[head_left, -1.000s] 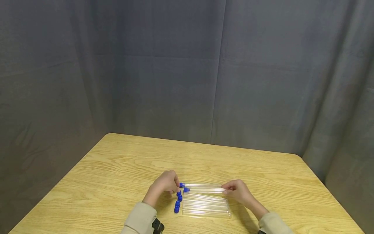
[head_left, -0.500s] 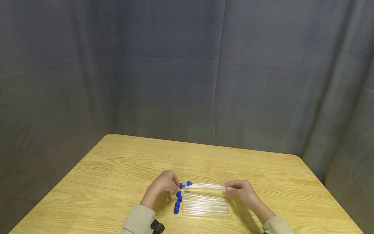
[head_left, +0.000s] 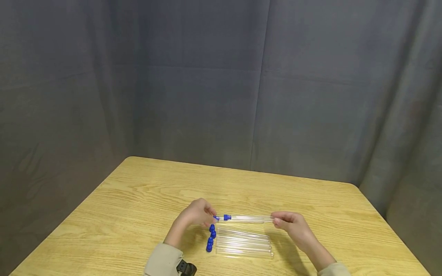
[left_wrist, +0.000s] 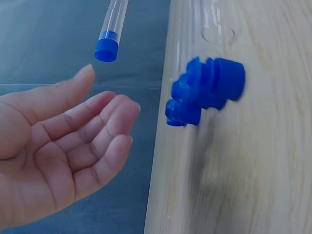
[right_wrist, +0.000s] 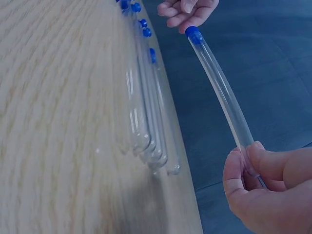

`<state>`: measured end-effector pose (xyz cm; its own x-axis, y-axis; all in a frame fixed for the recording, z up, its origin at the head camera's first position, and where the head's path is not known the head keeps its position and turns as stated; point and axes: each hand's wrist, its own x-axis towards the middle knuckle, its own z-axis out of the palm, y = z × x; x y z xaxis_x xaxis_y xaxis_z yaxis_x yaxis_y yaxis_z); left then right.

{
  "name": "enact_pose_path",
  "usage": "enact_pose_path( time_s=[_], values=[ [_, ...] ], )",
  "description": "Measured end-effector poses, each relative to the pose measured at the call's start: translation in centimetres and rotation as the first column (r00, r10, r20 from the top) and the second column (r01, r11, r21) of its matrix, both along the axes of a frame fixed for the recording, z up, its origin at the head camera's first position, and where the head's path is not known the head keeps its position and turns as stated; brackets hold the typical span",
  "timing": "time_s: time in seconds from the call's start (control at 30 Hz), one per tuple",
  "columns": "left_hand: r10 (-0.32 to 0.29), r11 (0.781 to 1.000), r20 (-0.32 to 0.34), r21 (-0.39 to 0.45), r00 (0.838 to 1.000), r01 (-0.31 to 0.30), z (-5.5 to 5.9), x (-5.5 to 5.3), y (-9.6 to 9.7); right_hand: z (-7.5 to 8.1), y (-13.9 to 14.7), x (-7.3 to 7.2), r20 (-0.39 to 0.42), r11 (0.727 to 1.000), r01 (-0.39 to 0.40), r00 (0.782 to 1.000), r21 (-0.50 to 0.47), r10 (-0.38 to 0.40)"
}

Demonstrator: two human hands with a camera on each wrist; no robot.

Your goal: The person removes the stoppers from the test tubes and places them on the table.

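Observation:
My right hand (head_left: 291, 226) pinches the rounded end of a clear test tube (right_wrist: 222, 90) between thumb and fingers. A blue cap (left_wrist: 107, 49) plugs the tube's other end, which points at my left hand (left_wrist: 68, 146). In the left wrist view that hand holds nothing; its fingers are loosely bent and the thumb is apart from them, just short of the cap. Below the raised tube, several clear test tubes (head_left: 243, 245) lie side by side on the table. Blue caps (head_left: 210, 244) stand in a line at their left ends.
The wooden table (head_left: 165, 176) extends beyond both hands and to either side. Grey curtains (head_left: 193, 96) hang behind it. Another blue cap (head_left: 216, 218) shows beside my left fingertips, behind the line of caps.
My right hand has lifted the capped tube up from the row and drawn it a little to the right. The left hand has shifted slightly right, staying near the caps.

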<state>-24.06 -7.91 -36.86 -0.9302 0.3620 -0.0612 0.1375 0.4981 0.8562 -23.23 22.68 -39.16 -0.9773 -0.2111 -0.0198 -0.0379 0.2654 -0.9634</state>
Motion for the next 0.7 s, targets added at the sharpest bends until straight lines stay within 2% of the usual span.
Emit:
enact_pose_path(
  time_s=[0.13,0.33,0.53,0.7],
  values=[
    [-0.053,0.995,0.003,0.087,0.999,0.053,0.17,-0.23,-0.01,0.31,-0.05,0.18,0.014,0.999,-0.005,1.0,-0.036,0.005],
    [-0.115,0.974,0.016,0.198,0.993,0.11,0.5,-0.34,0.24,0.58,-0.24,0.34,0.023,0.996,-0.019,1.0,-0.087,0.021],
    [-0.117,0.966,0.015,0.235,0.993,0.11,0.73,-0.25,0.6,0.7,-0.53,0.5,0.025,0.989,-0.017,0.999,-0.15,0.021],
    [-0.101,0.963,-0.012,0.25,0.995,0.101,0.37,-0.26,0.87,0.78,-0.83,0.68,0.019,0.977,-0.026,0.999,-0.214,0.031]
  ],
)
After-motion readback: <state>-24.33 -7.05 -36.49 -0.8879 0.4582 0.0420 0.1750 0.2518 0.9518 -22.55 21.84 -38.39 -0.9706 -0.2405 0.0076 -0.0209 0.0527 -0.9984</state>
